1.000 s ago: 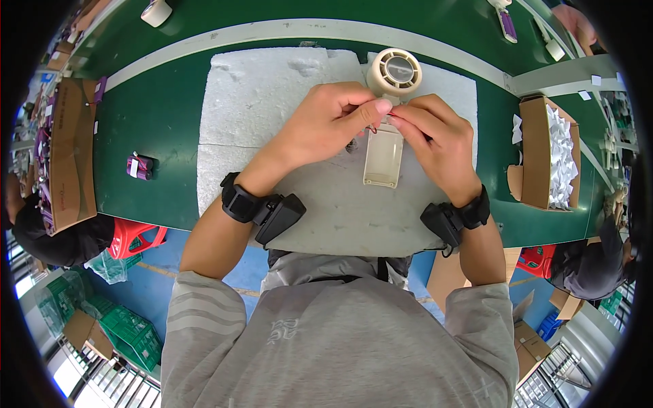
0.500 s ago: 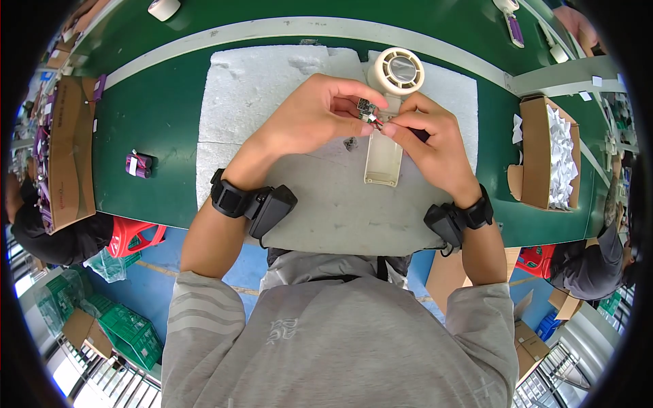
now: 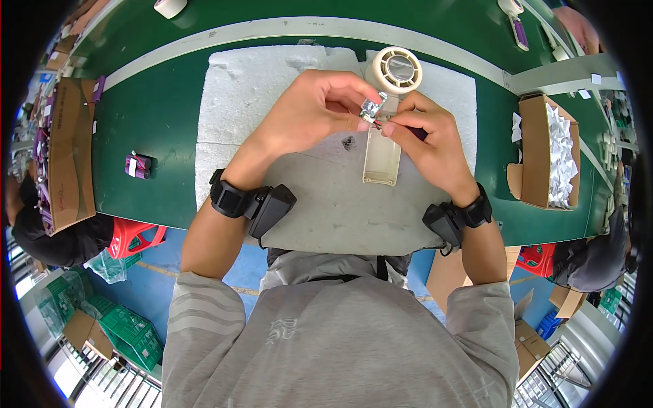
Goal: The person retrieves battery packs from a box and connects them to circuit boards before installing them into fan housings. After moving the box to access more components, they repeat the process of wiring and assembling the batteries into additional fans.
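Note:
Above the foam pad, my left hand (image 3: 306, 112) pinches a small circuit board (image 3: 371, 109) between thumb and fingers. Thin red and dark wires (image 3: 378, 124) run from the board's lower end into the fingertips of my right hand (image 3: 435, 132), which are closed on them. A dark purple piece (image 3: 419, 133) shows partly under that hand; its shape is mostly hidden. Beneath both hands lies a cream handheld fan, its round head (image 3: 396, 70) at the far end and its open handle shell (image 3: 381, 162) toward me.
The white foam pad (image 3: 235, 88) covers the middle of the green table (image 3: 170, 129). A purple battery pack (image 3: 138, 165) lies to the left, near a cardboard box (image 3: 73, 156). At right stands a carton of white pieces (image 3: 536, 153). Other people sit at both sides.
The circuit board has turned in my left fingers, showing a paler face and tilting up. Both hands stay almost in place, and the fan has hardly moved.

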The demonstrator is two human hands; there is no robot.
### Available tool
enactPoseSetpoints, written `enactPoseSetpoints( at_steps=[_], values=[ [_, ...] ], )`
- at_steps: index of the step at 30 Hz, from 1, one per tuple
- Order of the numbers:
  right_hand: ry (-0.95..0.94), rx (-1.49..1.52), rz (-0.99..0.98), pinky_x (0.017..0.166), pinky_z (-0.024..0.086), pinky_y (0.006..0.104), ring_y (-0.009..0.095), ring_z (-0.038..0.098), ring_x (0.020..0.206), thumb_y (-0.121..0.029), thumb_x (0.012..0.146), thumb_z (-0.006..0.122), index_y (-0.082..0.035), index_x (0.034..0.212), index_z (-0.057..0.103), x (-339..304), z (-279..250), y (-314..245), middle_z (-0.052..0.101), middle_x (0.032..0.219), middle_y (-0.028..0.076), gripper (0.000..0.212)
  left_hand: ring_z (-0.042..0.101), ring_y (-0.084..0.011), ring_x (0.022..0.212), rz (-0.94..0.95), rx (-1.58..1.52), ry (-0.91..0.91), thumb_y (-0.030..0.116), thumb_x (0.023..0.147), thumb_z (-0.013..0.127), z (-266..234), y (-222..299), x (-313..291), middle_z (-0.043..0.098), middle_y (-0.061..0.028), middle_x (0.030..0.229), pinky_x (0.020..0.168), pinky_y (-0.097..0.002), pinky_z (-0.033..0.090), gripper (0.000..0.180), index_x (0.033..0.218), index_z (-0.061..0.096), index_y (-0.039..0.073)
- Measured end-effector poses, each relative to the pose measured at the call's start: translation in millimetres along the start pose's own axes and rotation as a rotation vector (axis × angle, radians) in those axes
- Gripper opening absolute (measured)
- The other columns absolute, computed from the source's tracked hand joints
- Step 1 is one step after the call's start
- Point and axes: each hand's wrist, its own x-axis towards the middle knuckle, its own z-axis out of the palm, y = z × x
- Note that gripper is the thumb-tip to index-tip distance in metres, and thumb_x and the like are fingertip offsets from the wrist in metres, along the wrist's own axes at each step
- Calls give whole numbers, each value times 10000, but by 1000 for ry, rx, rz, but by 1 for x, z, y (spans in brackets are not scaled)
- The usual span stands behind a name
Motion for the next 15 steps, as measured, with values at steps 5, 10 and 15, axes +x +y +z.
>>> enactPoseSetpoints(
  at_steps=[5,10,15],
  values=[
    [-3,17,-11,562,365,256,125,488,656,-39,820,664,42,822,663,0,0,2,521,769,49,81,633,-110,829,3,-53,6,-80,768,683,2,-4,1,677,-49,893,778,-265,523,262,1006,636,20],
    [2,-23,-21,558,369,259,122,491,653,-43,828,658,42,816,661,0,0,3,525,765,46,86,634,-111,818,36,-73,40,-76,769,684,5,-5,1,671,-47,880,774,-268,529,247,992,628,13],
    [33,-125,-146,530,373,254,113,492,611,-48,853,643,26,846,657,-1,2,8,545,777,42,75,640,-117,816,64,3,86,-59,778,668,8,-5,1,677,-61,894,790,-271,535,290,1058,649,18]
  ],
)
